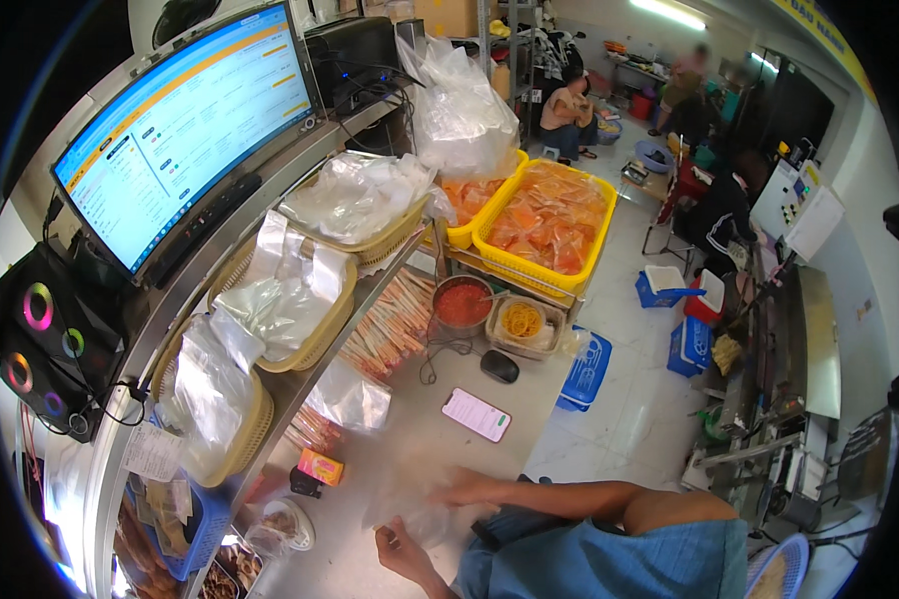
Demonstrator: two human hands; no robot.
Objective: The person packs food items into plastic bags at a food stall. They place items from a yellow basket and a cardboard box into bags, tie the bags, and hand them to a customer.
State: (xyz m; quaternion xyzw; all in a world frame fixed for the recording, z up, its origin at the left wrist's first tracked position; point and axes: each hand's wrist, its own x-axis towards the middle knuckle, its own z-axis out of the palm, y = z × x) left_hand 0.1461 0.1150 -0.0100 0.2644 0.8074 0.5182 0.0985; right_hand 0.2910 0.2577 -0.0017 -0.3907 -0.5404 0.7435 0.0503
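Note:
A clear plastic bag (412, 509), partly lost in a blur, is at the near part of the metal worktop (449, 374). My left hand (402, 548) pinches the lower edge of this bag between thumb and fingers. My right hand (463, 487) is over the bag's right side; blur hides whether its fingers grip the plastic. Beyond my hands lies a smartphone (476, 415) with its screen lit, and past it a black computer mouse (500, 367). To the left are a small orange and pink box (321, 467) and a white tub (288, 524) with a plastic bag in it.
Baskets of plastic bags (277, 299) line the shelf at left, below a monitor (187, 142). Further back stand a pot of red sauce (463, 303), a container of rubber bands (523, 320) and a yellow crate (547, 217) of orange packets. Several people are in the background.

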